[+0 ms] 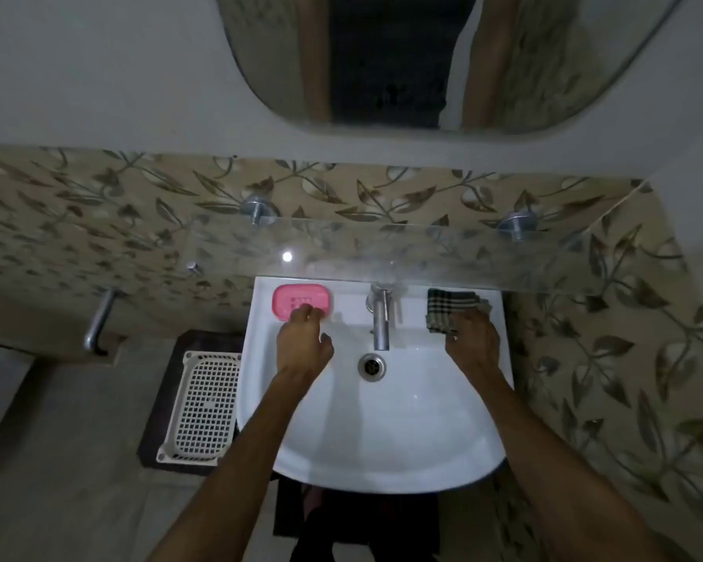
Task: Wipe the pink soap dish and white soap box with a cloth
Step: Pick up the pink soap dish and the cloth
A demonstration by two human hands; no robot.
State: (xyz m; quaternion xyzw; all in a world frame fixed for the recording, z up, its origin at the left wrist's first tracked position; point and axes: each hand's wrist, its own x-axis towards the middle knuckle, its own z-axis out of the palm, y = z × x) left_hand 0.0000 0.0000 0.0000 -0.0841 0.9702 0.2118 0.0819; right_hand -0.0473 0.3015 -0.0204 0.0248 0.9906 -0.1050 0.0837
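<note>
Over the white sink [382, 419], our right hand [469, 344] curls onto the checked cloth [451, 308] by the tap while our left hand [303, 338] fingers close on the pink soap dish [301, 300] at the back-left ledge, which might slide into the basin.

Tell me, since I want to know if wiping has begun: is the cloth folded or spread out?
Folded. The checked cloth lies as a compact wad on the sink ledge, right of the tap.
</note>
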